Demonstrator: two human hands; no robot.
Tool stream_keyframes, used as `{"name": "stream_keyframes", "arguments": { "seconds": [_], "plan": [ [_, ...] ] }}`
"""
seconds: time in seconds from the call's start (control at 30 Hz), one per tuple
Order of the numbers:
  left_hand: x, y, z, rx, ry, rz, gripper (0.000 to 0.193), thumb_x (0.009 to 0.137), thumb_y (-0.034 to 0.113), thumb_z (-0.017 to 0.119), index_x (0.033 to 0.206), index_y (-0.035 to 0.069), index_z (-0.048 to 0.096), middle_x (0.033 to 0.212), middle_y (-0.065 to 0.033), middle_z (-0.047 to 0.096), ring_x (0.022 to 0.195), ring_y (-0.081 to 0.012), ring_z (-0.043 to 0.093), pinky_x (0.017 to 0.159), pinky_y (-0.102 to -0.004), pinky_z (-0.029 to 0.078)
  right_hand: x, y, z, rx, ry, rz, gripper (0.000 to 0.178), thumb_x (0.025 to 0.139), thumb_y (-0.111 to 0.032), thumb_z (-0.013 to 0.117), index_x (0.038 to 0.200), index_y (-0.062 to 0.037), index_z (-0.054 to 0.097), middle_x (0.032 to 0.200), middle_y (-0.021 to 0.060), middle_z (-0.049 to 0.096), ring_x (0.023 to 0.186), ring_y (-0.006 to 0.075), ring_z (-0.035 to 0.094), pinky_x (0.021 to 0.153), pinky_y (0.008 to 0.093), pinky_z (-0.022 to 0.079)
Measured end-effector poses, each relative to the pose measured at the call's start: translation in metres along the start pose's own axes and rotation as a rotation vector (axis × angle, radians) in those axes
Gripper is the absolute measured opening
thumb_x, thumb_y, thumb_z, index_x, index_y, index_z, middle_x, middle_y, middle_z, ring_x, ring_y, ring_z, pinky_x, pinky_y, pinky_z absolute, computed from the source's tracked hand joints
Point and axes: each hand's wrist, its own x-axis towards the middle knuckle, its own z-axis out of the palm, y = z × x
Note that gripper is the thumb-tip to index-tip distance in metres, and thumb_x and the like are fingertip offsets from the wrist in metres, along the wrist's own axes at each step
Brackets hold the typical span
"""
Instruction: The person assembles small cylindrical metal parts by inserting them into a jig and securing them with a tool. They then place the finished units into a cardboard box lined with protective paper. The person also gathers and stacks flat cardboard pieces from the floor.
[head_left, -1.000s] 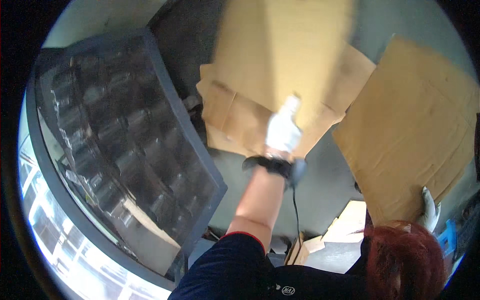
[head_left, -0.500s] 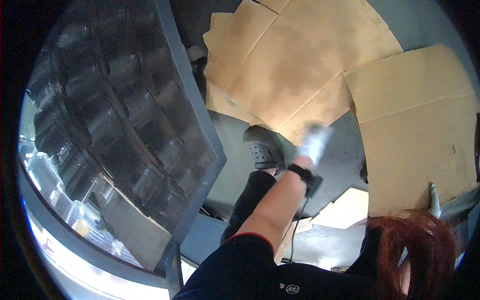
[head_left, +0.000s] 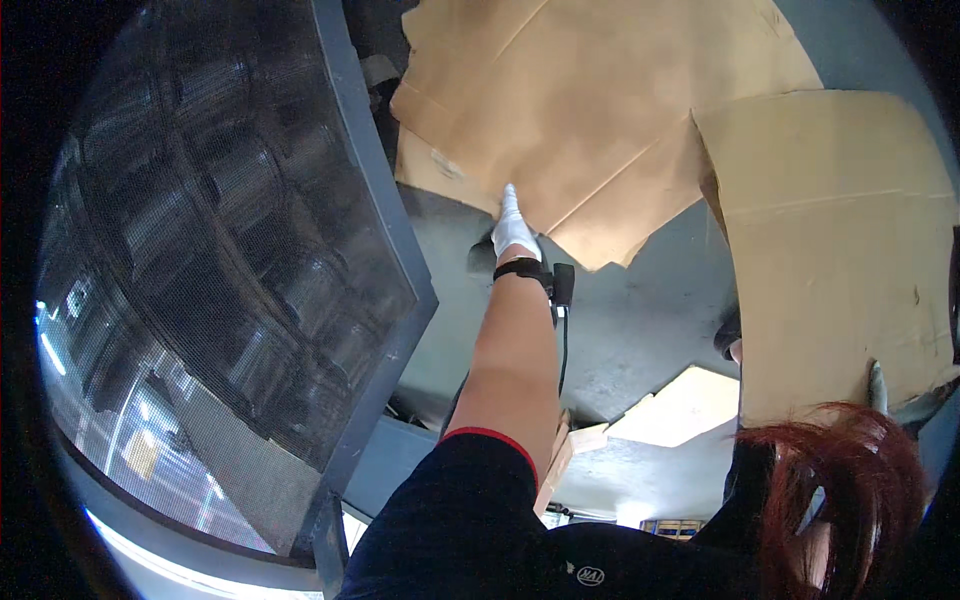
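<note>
My left hand point(head_left: 514, 232), in a white glove, is at the near edge of a large brown cardboard sheet point(head_left: 600, 120). One digit lies over the top of the sheet, and the other fingers seem hidden beneath its edge. On the right, my right hand point(head_left: 878, 388) grips a second cardboard sheet point(head_left: 830, 240); only a gloved digit shows on its face, the rest being behind it. This second sheet overlaps the right side of the large one. A black strap with a small device point(head_left: 562, 287) and cable is around my left wrist.
A grey-framed mesh panel point(head_left: 375, 200) stands on the left, with dark rounded shapes behind it. A pale cardboard piece point(head_left: 680, 408) lies on the grey floor point(head_left: 640, 320) below. Dark shoes show partly near my left hand and beside the right sheet. Reddish hair point(head_left: 840, 470) hangs lower right.
My left hand has swung left and farther away, from blurred motion over the floor to the large sheet's near edge. My right hand stays on its sheet. The view has shifted slightly.
</note>
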Motion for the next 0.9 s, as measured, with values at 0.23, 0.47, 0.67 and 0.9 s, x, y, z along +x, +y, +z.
{"name": "stream_keyframes", "arguments": {
  "seconds": [0.23, 0.47, 0.67, 0.9],
  "plan": [
    [-0.04, 0.019, 0.001, -0.201, -0.346, 0.001, 0.057, 0.091, 0.043, 0.069, 0.132, 0.006, 0.055, 0.131, -0.0106, 0.061, 0.12, -0.0279, 0.058, 0.103, -0.0427, 0.048, 0.009, -0.009, -0.006, 0.039, 0.013, -0.077, 0.045, 0.099, -0.025, 0.056, 0.135, 0.0025, 0.057, 0.14, 0.0121, 0.057, 0.129, 0.0233, 0.052, 0.113, 0.0368, 0.036],
    [-0.123, 0.023, 0.027, -0.115, -0.574, -0.066, 0.046, 0.094, 0.032, 0.067, 0.129, 0.003, 0.058, 0.128, -0.0133, 0.063, 0.113, -0.026, 0.063, 0.095, -0.0353, 0.051, -0.005, -0.049, -0.015, 0.217, 0.054, 0.014, 0.049, 0.101, -0.029, 0.051, 0.141, 0.0007, 0.051, 0.146, 0.0111, 0.052, 0.134, 0.0241, 0.047, 0.116, 0.0381, 0.032],
    [-0.291, 0.041, 0.065, -0.01, -0.36, 0.315, 0.029, 0.09, 0.029, 0.072, 0.107, 0.007, 0.066, 0.083, -0.0013, 0.065, 0.059, -0.0122, 0.054, 0.051, -0.0277, 0.041, -0.003, -0.089, -0.127, 0.292, 0.16, -0.072, 0.046, 0.101, -0.029, 0.051, 0.139, -0.0035, 0.054, 0.143, 0.0103, 0.054, 0.131, 0.0245, 0.051, 0.111, 0.04, 0.04],
    [-0.548, 0.084, 0.061, 0.377, -0.238, 0.986, 0.044, 0.094, 0.03, 0.066, 0.107, -0.013, 0.067, 0.099, -0.0178, 0.073, 0.088, -0.0222, 0.064, 0.084, -0.0366, 0.05, -0.04, -0.129, -0.241, 0.106, 0.452, -0.106, 0.044, 0.088, -0.027, 0.07, 0.118, 0.0065, 0.068, 0.124, 0.0167, 0.065, 0.103, 0.0229, 0.065, 0.093, 0.0376, 0.053]
  ]
}}
